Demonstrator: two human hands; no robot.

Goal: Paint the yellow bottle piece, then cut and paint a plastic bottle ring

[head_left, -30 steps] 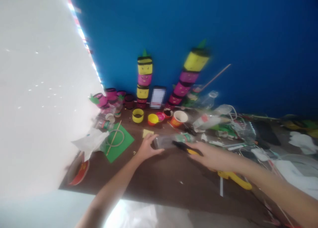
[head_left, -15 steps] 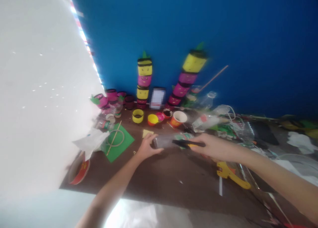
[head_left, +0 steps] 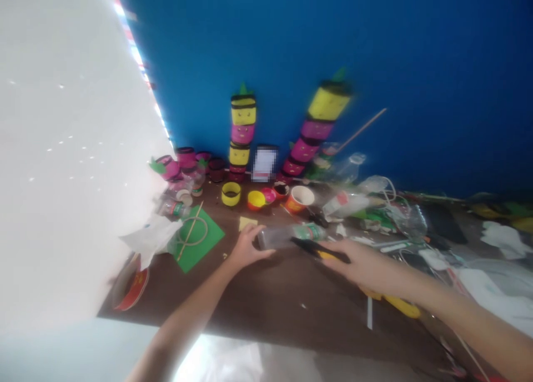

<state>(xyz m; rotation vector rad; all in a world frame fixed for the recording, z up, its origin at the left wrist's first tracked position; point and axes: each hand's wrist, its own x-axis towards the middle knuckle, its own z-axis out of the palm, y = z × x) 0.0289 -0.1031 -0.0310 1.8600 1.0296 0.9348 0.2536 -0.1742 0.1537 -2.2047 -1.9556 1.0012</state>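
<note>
My left hand [head_left: 249, 250] is closed around the base end of a clear plastic bottle [head_left: 275, 237]. The bottle lies on its side above the brown table, its green-labelled end [head_left: 310, 231] pointing right. My right hand [head_left: 353, 262] grips a slim black-and-yellow tool [head_left: 320, 251] that looks like a cutter or scissors; blur hides its exact kind. The tool's dark tip is at the near side of the bottle, around its middle. I cannot tell whether the tip touches the plastic.
A green sheet [head_left: 208, 235] with a stick and ring lies left, beside a red-rimmed tub [head_left: 134, 290]. Cups, including a red-and-white paper cup [head_left: 300, 197], stand behind. Pink-and-yellow towers [head_left: 243, 132] lean at the blue wall. Under my right forearm is a yellow-handled tool [head_left: 402, 306]; clutter fills the right.
My right hand and its tool have shifted slightly right and down, and the tool now slants more. The bottle's green label shows more fully. My left hand keeps its hold.
</note>
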